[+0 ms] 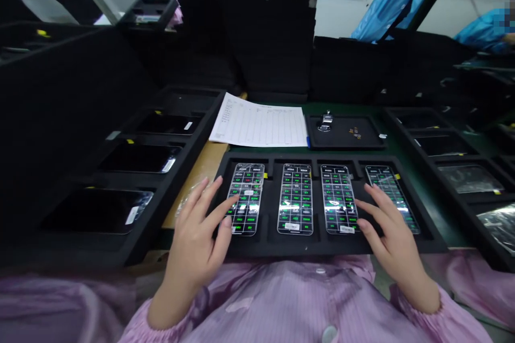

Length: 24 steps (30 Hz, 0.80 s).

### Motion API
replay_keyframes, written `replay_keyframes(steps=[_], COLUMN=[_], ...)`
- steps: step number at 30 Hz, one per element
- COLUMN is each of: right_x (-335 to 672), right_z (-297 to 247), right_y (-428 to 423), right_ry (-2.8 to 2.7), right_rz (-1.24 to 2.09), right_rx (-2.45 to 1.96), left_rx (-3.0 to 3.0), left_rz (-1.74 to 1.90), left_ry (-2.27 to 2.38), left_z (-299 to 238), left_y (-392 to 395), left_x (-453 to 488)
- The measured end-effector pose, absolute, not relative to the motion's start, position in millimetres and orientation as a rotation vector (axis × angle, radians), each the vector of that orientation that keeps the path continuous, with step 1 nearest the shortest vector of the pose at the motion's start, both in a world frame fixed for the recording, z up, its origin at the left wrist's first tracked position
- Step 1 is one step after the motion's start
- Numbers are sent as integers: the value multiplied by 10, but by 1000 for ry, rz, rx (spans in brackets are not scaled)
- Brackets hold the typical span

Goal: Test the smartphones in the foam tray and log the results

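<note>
Before me lies a black foam tray [269, 245] with lit phone screens in its slots, each showing a grid of green text. My left hand [199, 233] is open over the tray's left edge, its index fingertip at the leftmost phone screen [246, 209]. Fingers spread, my right hand [388, 230] hovers at the right, its fingertips by the right edge of the third phone screen [338, 193] and partly covering the rightmost phone screen [382, 174]. Between the hands sits the second phone screen [295, 195], with a white label near its bottom. Neither hand holds anything.
A printed form [261, 123] lies behind the tray. Beside it, a small black tray [348, 142] holds a metal piece [326, 121] and tiny parts [355, 133]. Foam trays with dark screens [140, 158] stand left, and others [444, 144] right. Tall black stacks [273, 37] rise behind.
</note>
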State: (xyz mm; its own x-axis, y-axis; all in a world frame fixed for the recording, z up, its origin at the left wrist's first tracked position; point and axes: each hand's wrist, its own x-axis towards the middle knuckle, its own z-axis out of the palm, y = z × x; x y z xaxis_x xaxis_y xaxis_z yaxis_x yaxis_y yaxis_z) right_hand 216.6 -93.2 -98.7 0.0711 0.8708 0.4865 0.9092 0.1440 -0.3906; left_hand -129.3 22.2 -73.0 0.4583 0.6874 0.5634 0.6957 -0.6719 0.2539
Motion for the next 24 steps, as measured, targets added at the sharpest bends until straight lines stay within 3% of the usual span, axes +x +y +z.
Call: replay_keyframes(steps=[6, 12, 15, 24], right_x=[1905, 2361, 2637, 2521], right_z=[-912, -1022, -1140, -1020], right_y=[-738, -715, -938, -1164], right_ry=[-1973, -1498, -1469, -1386], right_rz=[-9, -400, -438, -436], right_rx=[-1626, -2087, -2194, -1933], left_rx=[-2734, -2764, -2733, -2652], left_rz=[-963, -977, -1018, -996], left_ry=[-1140, -1089, -1149, -1264], left_z=[-733, -751, -831, -1004], left_y=[244, 286, 348, 384], left_x=[-1051, -1016, -1166, -1272])
